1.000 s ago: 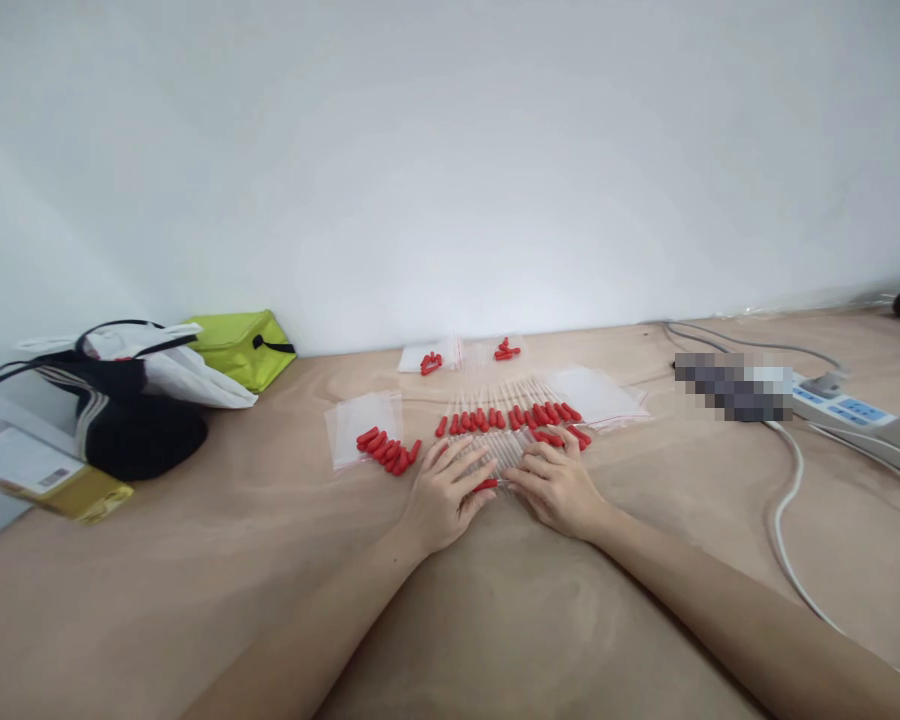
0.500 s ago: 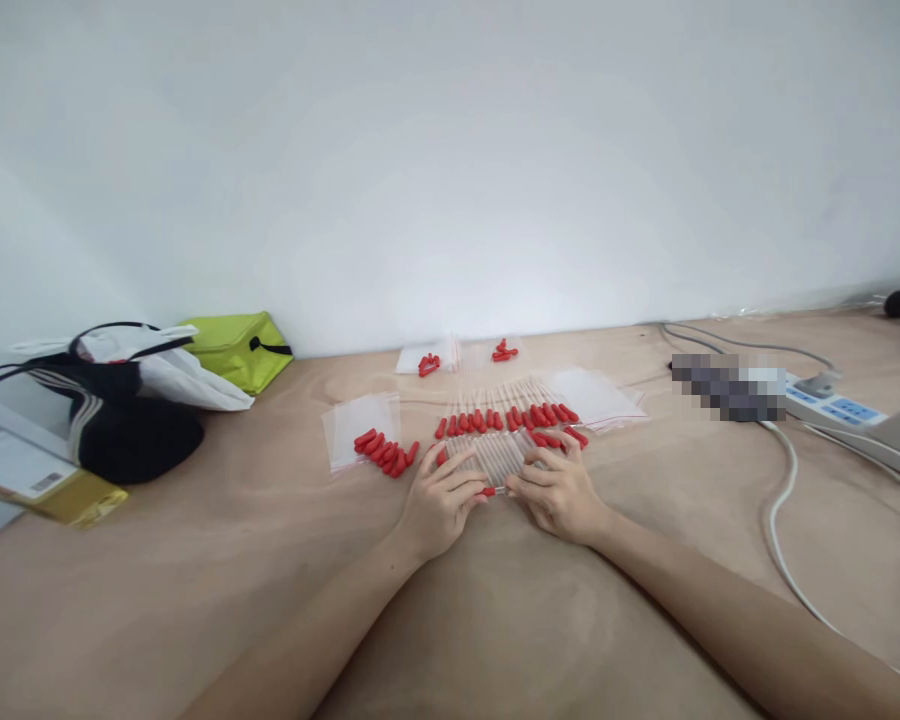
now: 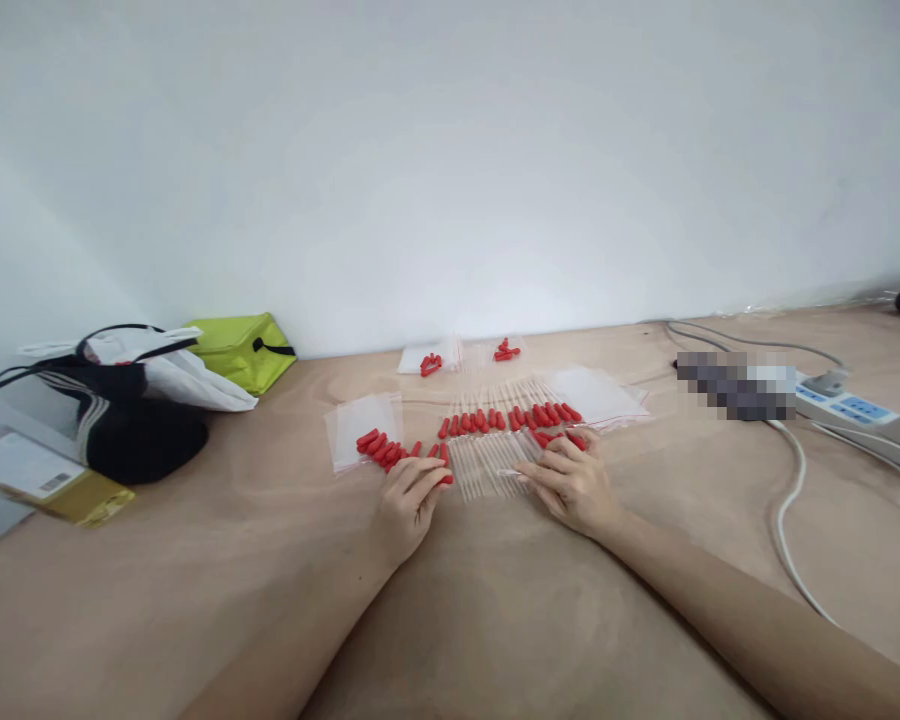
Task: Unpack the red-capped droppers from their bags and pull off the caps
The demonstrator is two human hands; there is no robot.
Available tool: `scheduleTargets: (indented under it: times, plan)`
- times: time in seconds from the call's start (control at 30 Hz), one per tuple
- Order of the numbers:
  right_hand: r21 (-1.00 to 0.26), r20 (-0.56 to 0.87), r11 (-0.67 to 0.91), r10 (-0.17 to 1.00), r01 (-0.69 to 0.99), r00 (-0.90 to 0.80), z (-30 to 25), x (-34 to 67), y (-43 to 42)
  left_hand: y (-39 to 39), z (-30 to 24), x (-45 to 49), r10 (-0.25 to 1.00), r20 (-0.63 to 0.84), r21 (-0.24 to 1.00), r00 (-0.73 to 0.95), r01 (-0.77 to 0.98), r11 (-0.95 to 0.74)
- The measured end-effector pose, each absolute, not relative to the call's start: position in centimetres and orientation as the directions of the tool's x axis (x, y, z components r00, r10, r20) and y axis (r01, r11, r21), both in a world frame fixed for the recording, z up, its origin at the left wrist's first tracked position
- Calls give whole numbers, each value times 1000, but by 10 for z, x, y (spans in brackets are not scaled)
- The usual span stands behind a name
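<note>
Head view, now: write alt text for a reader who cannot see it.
Over a brown tabletop, a person's left hand holds a red bulb at its fingertips and the right hand a thin clear tube. Beyond them lies a row of red-bulbed tubes, with a lime-green bag far left and a power strip right.

Soft diffuse light, stretched edges.
</note>
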State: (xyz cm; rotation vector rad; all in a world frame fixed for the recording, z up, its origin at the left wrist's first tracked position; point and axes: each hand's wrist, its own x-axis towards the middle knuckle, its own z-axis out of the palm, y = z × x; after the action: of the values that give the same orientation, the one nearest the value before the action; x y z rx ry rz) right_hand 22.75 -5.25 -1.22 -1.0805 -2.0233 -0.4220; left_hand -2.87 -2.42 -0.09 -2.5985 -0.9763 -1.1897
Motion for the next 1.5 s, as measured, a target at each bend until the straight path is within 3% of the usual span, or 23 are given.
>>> scheduleTargets:
  times: [0.17,0.3,0.43,0.6,1.0,1.3,1.5]
  plan:
    - [-130,767,485,601,865,-222,-14,224,-48,-17,-4,-30,583,763,211,279,745,-632]
    - [-140,760,447,621,883,-194,-14,223,-45,-8,-4,-37,616,758,222,216,803,-554]
    - [-118,789,455,582,883,-194,-16,220,-42,-5,-2,-43,673,707,240,218,822,-517]
    - [-41,798,457,550,888,-246,-19,218,-39,-4,-1,-45,703,650,165,288,850,-500]
    - [-25,698,515,622,857,-354,-13,216,-42,-5,9,-40,675,678,75,292,886,-458]
    - [-73,642,544,667,836,-379,-11,217,-41,29,21,-13,889,425,144,172,956,-254]
    - [-59,636,554,662,831,-396,-11,217,-40,41,22,-3,933,341,193,117,963,-191]
